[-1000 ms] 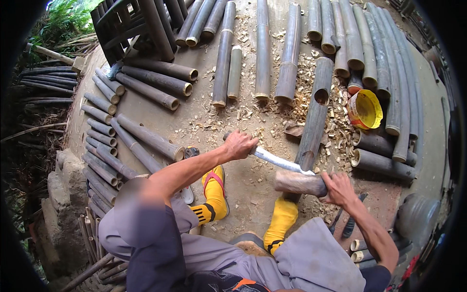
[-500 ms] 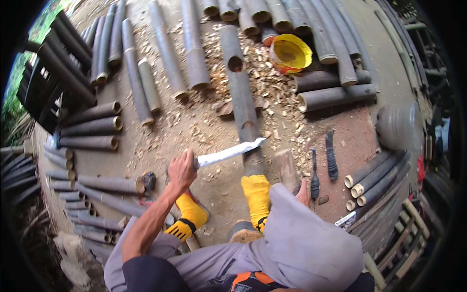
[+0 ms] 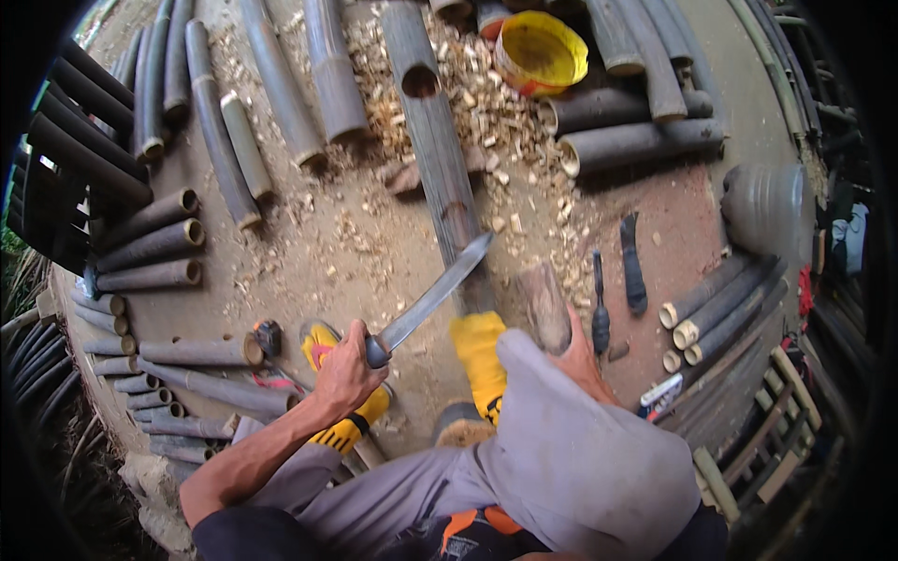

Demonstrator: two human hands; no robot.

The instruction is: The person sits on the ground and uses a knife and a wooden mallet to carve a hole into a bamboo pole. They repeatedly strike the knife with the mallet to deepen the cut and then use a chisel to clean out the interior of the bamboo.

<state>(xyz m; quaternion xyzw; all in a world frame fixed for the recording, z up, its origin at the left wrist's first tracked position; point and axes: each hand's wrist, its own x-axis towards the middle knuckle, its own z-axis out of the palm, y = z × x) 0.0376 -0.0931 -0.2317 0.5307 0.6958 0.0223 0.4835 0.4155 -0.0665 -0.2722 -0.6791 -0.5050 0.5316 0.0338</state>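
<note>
Bare reddish-brown packed earth (image 3: pixel 355 252) makes the work floor, strewn with pale wood chips thickest toward 12 o'clock. Cut grey-brown bamboo tubes (image 3: pixel 154 245) lie in rows from 9 to 11 o'clock, and more lie across 1 to 2 o'clock beside a round yellow plastic bucket (image 3: pixel 540 51). A long dark bamboo pole with cut holes (image 3: pixel 438 150) runs from 12 o'clock down to the centre, ending by the yellow rubber boots (image 3: pixel 479 353). Two dark-handled hand tools (image 3: pixel 633 264) lie on the earth at 3 o'clock.

The left hand (image 3: pixel 344 376), at about 7 o'clock, is clenched tight around the dark handle of a long grey steel machete (image 3: pixel 432 301), whose blade slants up toward 1 o'clock, its tip over the pole. The right hand (image 3: pixel 582 360), just right of centre, is wrapped around a short brown wooden log mallet (image 3: pixel 545 305), partly hidden by the grey-trousered knee.
</note>
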